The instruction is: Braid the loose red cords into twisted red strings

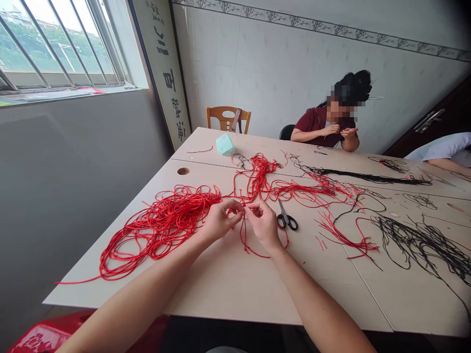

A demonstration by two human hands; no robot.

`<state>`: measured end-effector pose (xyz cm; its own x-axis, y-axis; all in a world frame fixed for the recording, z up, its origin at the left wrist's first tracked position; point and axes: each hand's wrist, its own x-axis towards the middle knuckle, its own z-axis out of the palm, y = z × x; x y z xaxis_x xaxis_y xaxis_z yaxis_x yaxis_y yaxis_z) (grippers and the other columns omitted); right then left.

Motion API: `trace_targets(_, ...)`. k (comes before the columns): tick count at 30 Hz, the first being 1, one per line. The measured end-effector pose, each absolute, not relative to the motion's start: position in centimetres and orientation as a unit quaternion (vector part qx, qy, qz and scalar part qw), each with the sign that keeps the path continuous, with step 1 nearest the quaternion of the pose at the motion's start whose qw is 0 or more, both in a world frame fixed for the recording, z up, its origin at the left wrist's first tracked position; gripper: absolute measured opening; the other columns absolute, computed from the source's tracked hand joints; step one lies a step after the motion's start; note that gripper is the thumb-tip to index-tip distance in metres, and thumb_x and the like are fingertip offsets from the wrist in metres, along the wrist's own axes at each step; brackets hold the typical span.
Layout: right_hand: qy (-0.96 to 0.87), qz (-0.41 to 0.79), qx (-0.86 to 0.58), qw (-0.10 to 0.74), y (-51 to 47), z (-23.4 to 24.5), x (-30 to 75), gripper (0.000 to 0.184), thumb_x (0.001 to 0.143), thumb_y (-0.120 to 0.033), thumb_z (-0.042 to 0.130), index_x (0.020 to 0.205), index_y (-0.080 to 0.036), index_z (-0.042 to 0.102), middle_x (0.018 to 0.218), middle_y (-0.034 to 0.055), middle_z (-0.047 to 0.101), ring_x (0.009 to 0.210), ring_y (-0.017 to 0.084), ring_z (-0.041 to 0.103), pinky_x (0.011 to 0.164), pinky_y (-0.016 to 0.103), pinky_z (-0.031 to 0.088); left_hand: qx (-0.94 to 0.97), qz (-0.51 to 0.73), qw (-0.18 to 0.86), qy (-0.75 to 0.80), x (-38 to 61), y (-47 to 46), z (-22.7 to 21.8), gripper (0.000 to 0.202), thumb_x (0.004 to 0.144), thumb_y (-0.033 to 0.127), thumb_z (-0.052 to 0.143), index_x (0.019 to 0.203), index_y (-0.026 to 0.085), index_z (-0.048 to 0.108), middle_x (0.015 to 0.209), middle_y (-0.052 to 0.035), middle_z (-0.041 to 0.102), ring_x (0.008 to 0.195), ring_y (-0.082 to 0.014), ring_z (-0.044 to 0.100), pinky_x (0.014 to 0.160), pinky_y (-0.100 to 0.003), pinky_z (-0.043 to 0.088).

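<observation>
My left hand (220, 219) and my right hand (263, 223) meet over the light wooden table (235, 289), fingertips pinched together on a thin red cord (246, 241) that loops down below them. A big tangle of red cord (162, 225) lies just left of my left hand. More red cord (294, 189) spreads behind my hands. Black-handled scissors (286, 218) lie on the table right beside my right hand.
Bundles of black cord (423, 242) lie at the right, with another black bundle (368, 175) farther back. A mint green packet (224, 144) sits at the far side. A person in a dark red shirt (315, 122) works across the table. A wooden chair (228, 117) stands behind.
</observation>
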<state>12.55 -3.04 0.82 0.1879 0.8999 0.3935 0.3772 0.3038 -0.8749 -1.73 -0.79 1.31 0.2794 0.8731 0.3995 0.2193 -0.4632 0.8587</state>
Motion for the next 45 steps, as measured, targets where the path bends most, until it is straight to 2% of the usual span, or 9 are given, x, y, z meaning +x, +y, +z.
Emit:
trace_targets(6, -0.588, 0.344, -0.503, 0.532, -2.7, 0.4, 12.6, 0.018, 0.075, -0.035, 0.062, 0.073, -0.017, 0.058, 0.067, 0.0007, 0.060, 0.058, 0.012, 0.051, 0.055, 0.024, 0.041, 0.601, 0.478, 0.533, 0.356, -1.7, -0.2, 0.9, 0.014, 0.075, 0.029, 0.058, 0.075, 0.015, 0.054, 0.070, 0.0006, 0.057, 0.065, -0.0105, 0.052, 0.062, -0.022, 0.040)
trace_targets(9, -0.580, 0.415, -0.479, 0.511, -2.5, 0.2, 12.8, 0.022, 0.072, -0.037, 0.064, 0.076, -0.016, 0.059, 0.072, 0.0026, 0.063, 0.065, 0.014, 0.057, 0.061, 0.026, 0.044, 0.553, 0.474, 0.599, 0.332, -1.7, 0.1, 0.6, 0.015, 0.074, 0.028, 0.060, 0.075, 0.015, 0.052, 0.067, 0.0017, 0.054, 0.065, -0.0098, 0.052, 0.065, -0.023, 0.042)
trace_targets(12, -0.593, 0.414, -0.486, 0.491, -2.3, 0.0, 13.2, 0.021, 0.074, -0.036, 0.062, 0.079, -0.016, 0.059, 0.073, 0.0027, 0.063, 0.066, 0.015, 0.057, 0.061, 0.026, 0.044, 0.499, 0.477, 0.640, 0.338, -1.9, 0.4, 0.5, 0.018, 0.072, 0.030, 0.062, 0.075, 0.015, 0.051, 0.070, 0.0009, 0.055, 0.067, -0.0099, 0.055, 0.069, -0.025, 0.044)
trace_targets(17, -0.680, 0.352, -0.469, 0.441, -2.6, -0.1, 13.3, 0.015, 0.080, -0.031, 0.054, 0.079, -0.017, 0.061, 0.074, 0.0014, 0.062, 0.068, 0.014, 0.054, 0.065, 0.026, 0.043, 0.469, 0.494, 0.626, 0.380, -2.1, 1.1, -0.1, 0.021, 0.070, 0.031, 0.063, 0.075, 0.015, 0.050, 0.071, 0.0011, 0.055, 0.063, -0.0077, 0.054, 0.067, -0.023, 0.045)
trace_targets(22, -0.665, 0.426, -0.447, 0.421, -2.7, 0.5, 13.4, 0.017, 0.080, -0.034, 0.054, 0.076, -0.017, 0.057, 0.071, 0.0003, 0.059, 0.064, 0.013, 0.053, 0.063, 0.026, 0.044, 0.494, 0.511, 0.584, 0.392, -1.7, 1.3, -0.3, 0.023, 0.071, 0.034, 0.063, 0.073, 0.015, 0.049, 0.065, 0.0019, 0.054, 0.060, -0.0081, 0.053, 0.062, -0.023, 0.045)
trace_targets(30, -0.547, 0.442, -0.467, 0.536, -2.0, 0.7, 13.9, 0.024, 0.077, -0.041, 0.058, 0.078, -0.017, 0.056, 0.073, 0.0023, 0.061, 0.060, 0.011, 0.053, 0.060, 0.026, 0.046, 0.372, 0.492, 0.725, 0.307, -1.9, 0.8, 0.6, 0.025, 0.071, 0.032, 0.068, 0.079, 0.017, 0.049, 0.071, 0.0025, 0.058, 0.062, -0.0087, 0.061, 0.071, -0.027, 0.049)
trace_targets(33, -0.529, 0.433, -0.470, 0.558, -2.0, 0.7, 14.0, 0.023, 0.076, -0.039, 0.060, 0.079, -0.017, 0.056, 0.074, 0.0027, 0.062, 0.061, 0.012, 0.054, 0.059, 0.025, 0.046, 0.352, 0.465, 0.756, 0.296, -1.9, 0.6, 0.5, 0.023, 0.074, 0.033, 0.067, 0.087, 0.017, 0.056, 0.077, -0.0014, 0.063, 0.070, -0.0120, 0.064, 0.073, -0.027, 0.049)
trace_targets(38, -0.514, 0.427, -0.476, 0.571, -2.1, 0.8, 14.0, 0.023, 0.075, -0.040, 0.061, 0.079, -0.018, 0.056, 0.075, 0.0020, 0.063, 0.059, 0.011, 0.054, 0.058, 0.025, 0.046, 0.412, 0.414, 0.755, 0.299, -1.6, 0.2, 0.1, 0.030, 0.070, 0.031, 0.071, 0.094, 0.014, 0.065, 0.097, -0.0115, 0.068, 0.086, -0.0180, 0.065, 0.080, -0.028, 0.048)
trace_targets(45, -0.578, 0.366, -0.487, 0.543, -2.1, 0.3, 14.0, 0.024, 0.078, -0.042, 0.058, 0.080, -0.018, 0.058, 0.074, 0.0031, 0.063, 0.067, 0.015, 0.059, 0.064, 0.029, 0.049, 0.461, 0.429, 0.705, 0.327, -1.6, 0.3, -0.3, 0.029, 0.068, 0.038, 0.071, 0.085, 0.014, 0.069, 0.089, -0.0096, 0.070, 0.078, -0.0158, 0.063, 0.076, -0.028, 0.048)
